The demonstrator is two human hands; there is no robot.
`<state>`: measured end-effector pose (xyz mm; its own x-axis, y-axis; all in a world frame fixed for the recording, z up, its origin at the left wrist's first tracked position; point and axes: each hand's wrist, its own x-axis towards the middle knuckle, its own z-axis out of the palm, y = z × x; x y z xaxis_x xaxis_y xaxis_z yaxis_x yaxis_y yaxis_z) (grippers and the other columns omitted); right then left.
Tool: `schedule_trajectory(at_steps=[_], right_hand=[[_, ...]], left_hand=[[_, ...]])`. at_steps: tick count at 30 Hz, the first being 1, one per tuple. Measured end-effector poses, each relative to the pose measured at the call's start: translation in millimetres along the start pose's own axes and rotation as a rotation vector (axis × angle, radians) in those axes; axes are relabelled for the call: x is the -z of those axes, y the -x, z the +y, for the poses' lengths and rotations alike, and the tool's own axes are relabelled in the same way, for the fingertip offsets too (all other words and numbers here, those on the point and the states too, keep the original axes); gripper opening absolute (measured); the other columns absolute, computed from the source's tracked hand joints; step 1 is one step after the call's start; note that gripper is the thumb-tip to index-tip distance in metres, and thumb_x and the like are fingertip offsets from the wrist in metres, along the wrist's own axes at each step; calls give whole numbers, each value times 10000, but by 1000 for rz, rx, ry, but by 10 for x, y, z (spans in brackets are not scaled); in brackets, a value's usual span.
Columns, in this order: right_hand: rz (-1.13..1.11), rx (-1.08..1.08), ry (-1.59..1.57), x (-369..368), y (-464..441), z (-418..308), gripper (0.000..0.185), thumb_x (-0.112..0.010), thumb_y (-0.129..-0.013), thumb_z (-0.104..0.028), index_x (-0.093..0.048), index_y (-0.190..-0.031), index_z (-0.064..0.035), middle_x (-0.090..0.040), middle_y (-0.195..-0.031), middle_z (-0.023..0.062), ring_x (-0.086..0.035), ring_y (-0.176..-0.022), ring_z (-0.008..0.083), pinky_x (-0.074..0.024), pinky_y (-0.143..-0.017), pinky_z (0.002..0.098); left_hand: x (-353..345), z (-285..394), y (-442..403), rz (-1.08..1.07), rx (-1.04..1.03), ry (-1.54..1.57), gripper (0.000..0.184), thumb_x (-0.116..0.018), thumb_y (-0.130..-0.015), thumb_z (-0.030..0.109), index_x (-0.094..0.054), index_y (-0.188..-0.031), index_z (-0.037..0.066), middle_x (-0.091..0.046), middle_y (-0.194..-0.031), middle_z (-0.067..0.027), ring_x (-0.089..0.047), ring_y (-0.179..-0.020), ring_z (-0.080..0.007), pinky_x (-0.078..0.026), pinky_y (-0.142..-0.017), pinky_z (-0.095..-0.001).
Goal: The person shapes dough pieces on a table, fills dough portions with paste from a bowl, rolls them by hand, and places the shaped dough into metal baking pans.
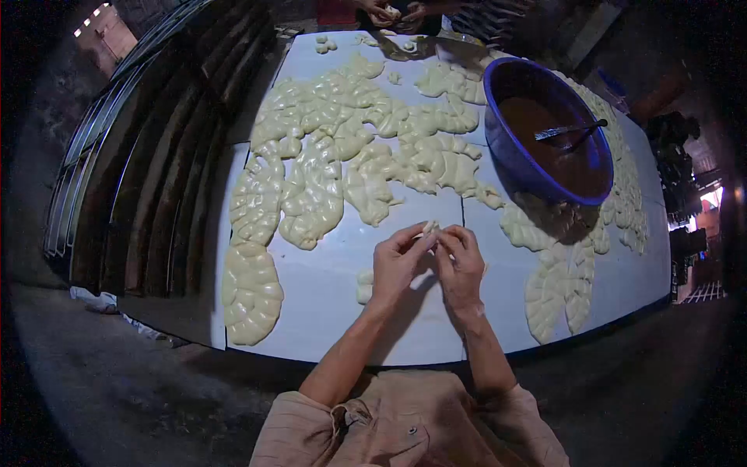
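My left hand and my right hand meet over the near middle of the white table. Both are closed, fingertips pinched round a small piece of pale dough that pokes up between them. Most of that piece is hidden by my fingers. Just left of my left wrist, a small dough lump lies on the tabletop, partly covered by my forearm. Beyond my hands spread many flattened, glossy dough pieces, pressed against each other in rows.
A blue basin of brown liquid stands at the right, a dark-handled tool resting in it. More dough lies below the basin. Stacked trays line the table's left side. Another person's hands work at the far edge.
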<state>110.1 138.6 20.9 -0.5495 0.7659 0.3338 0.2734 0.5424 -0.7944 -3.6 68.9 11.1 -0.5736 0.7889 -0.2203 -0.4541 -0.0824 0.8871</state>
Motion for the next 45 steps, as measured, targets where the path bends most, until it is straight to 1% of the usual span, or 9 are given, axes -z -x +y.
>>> schedule_trajectory(at_steps=[5, 12, 17, 21, 29, 36, 38, 42, 45], right_hand=[[-57, -377, -324, -111, -12, -102, 237, -717, -874, -120, -703, -1082, -6, -651, -784, 24, -610, -779, 127, -496, -716, 277], [-405, -210, -506, 136, 111, -291, 339, -686, -890, -64, -647, -1223, -11, -617, -1153, 72, -586, -939, 132, -486, -766, 266], [-128, 78, -271, 36, 181, -12, 264, -692, -881, -32, -638, -1139, -12, -586, -1145, 82, -591, -991, 174, -504, -805, 301], [207, -124, -617, -219, 282, -185, 269, -660, -939, -94, -534, -1172, -43, -592, -1136, 107, -604, -996, 202, -513, -824, 340], [26, -164, -129, -147, 377, 83, 225, -642, -970, -228, -615, -999, -7, -631, -877, 113, -620, -753, 206, -511, -707, 329], [-206, 3, -259, 41, 434, -268, 240, -677, -926, -128, -630, -1131, -14, -657, -1066, 111, -667, -900, 169, -564, -680, 275], [-278, -274, -388, 41, 477, -235, 276, -710, -901, -107, -635, -1147, -7, -682, -1018, 109, -681, -861, 145, -579, -707, 257], [-468, -487, -405, -115, 478, -48, 307, -706, -917, -218, -654, -1144, -17, -714, -965, 100, -700, -793, 153, -545, -668, 281], [-604, -175, 16, -173, 443, -109, 337, -663, -919, -318, -667, -1152, -76, -695, -992, 99, -685, -849, 263, -533, -740, 346]], left_hand=[[150, 133, -43, -94, 79, -75, 347, -719, -916, 205, -667, -1177, -18, -699, -1037, -80, -656, -912, -130, -542, -769, -273], [337, 523, -36, -172, 302, -110, 385, -722, -916, 273, -670, -1161, -19, -697, -1014, -95, -667, -878, -146, -547, -759, -290], [272, 346, 116, -238, 176, -88, 317, -711, -918, 170, -667, -1176, -9, -694, -1022, -80, -673, -902, -147, -568, -795, -280], [291, 223, 159, -277, 132, -113, 274, -617, -971, 141, -657, -1198, -9, -684, -1074, -84, -663, -955, -141, -586, -792, -288], [207, 326, 397, -280, 31, -418, 269, -626, -965, 155, -685, -1168, -11, -715, -1023, -77, -663, -918, -133, -547, -800, -286], [483, 239, 413, -148, 70, -363, 368, -566, -1018, 285, -654, -1235, 1, -702, -865, -74, -613, -768, -75, -518, -687, -265], [481, 412, 524, -40, 77, -488, 410, -530, -1033, 314, -609, -1317, 30, -693, -852, -86, -612, -755, -79, -518, -684, -267], [808, 459, 577, 103, -241, -848, 398, -644, -955, 271, -626, -1299, 73, -679, -1165, -174, -699, -939, -261, -554, -785, -353], [890, 444, 593, -152, -433, -1208, 392, -755, -841, 257, -687, -1207, 133, -568, -1329, -155, -530, -1241, -351, -462, -993, -466]])
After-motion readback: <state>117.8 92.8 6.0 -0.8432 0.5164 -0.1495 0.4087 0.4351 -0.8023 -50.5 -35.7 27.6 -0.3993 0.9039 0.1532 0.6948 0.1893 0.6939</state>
